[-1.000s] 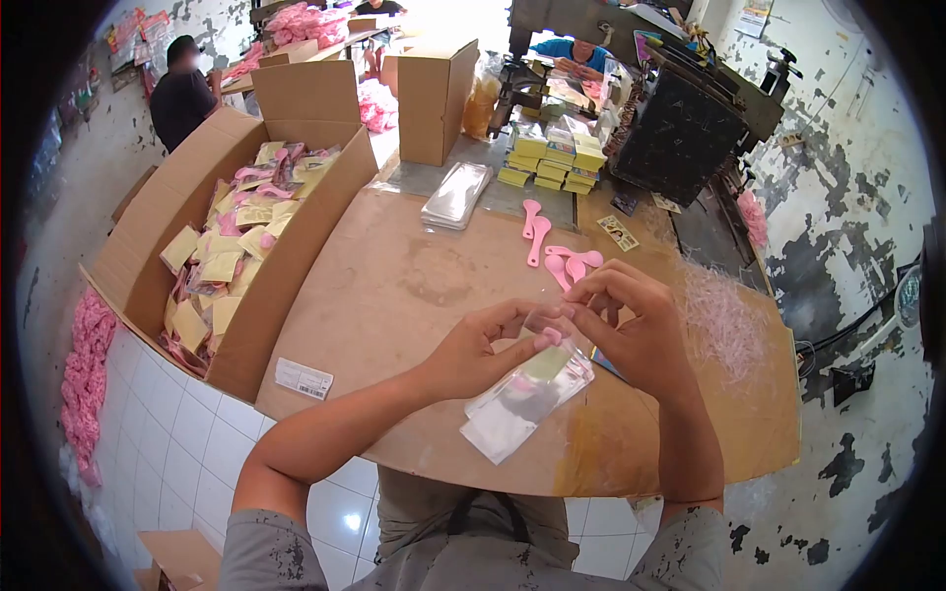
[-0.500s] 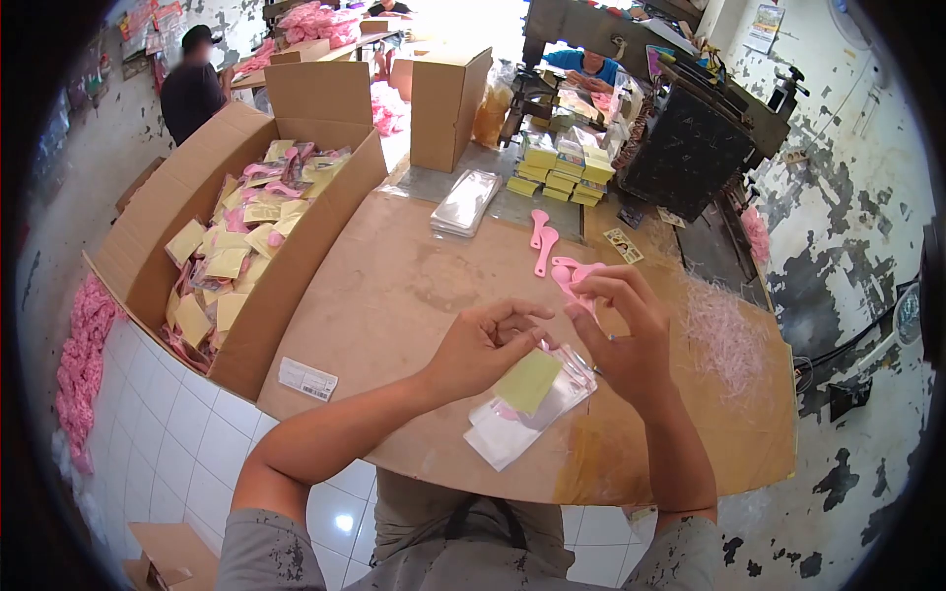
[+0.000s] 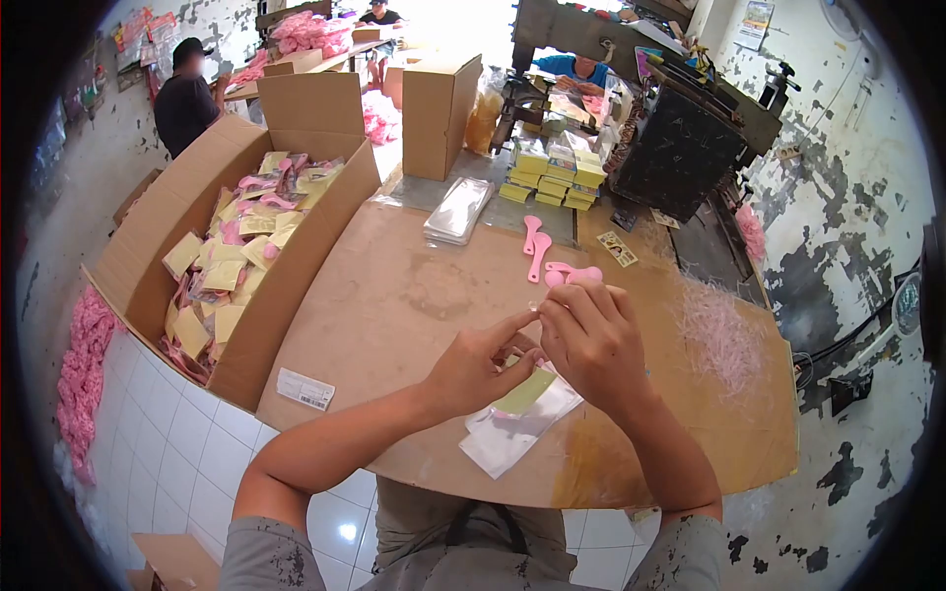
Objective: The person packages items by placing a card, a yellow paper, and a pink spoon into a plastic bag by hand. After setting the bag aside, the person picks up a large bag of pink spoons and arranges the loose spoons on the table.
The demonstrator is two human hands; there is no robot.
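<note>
My left hand (image 3: 483,364) is closed at the upper end of a clear bag with a yellow-green card (image 3: 525,393) in it. My right hand (image 3: 591,340) has its fingers pinched together just above, near the left fingertips; a tiny clear bit shows at their tips. Under the bag lie flat clear bags (image 3: 503,445) on the brown board. Just beyond my right hand are several pink spoons (image 3: 538,256), partly hidden by the fingers.
An open carton (image 3: 296,286) full of packed bags stands at the left. Clear bags (image 3: 458,210) and stacks of yellow cards (image 3: 555,172) lie farther back. Shredded strips (image 3: 724,335) are at the right. Other people (image 3: 185,98) sit beyond.
My right hand has moved left and its spread fingers have closed into a pinch beside my left hand. The yellow-green card, largely covered a second ago, shows plainly.
</note>
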